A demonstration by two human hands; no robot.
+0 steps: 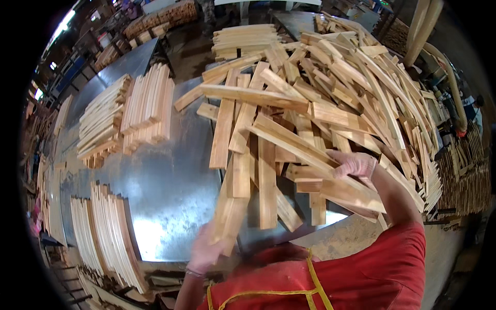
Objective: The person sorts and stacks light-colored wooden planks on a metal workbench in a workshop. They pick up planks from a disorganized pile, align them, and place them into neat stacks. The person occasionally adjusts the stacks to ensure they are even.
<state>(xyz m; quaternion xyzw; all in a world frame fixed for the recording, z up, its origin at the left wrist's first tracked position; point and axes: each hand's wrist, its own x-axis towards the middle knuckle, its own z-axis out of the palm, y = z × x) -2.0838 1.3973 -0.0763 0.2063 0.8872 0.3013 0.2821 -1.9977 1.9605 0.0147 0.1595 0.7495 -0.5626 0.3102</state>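
Note:
A large jumbled heap of pale wooden boards (341, 106) covers the right side of the metal table (181, 170). My left hand (205, 248), slightly blurred, grips the near end of a wooden board (231, 214) that slants out at the heap's front left. On the right, my right hand (356, 165) wears a pinkish glove. Its fingers are closed over the edge of a long wooden board (297, 144) lying across the top of the pile. The undersides of both boards and part of the left fingers are hidden.
Neat stacks of boards stand on the table's left: one at the near left (111, 232), two farther back (147, 106). Another stack (245, 40) lies beyond the heap. A thick hose (457, 98) hangs at the right. Loose board ends jut over the near table edge.

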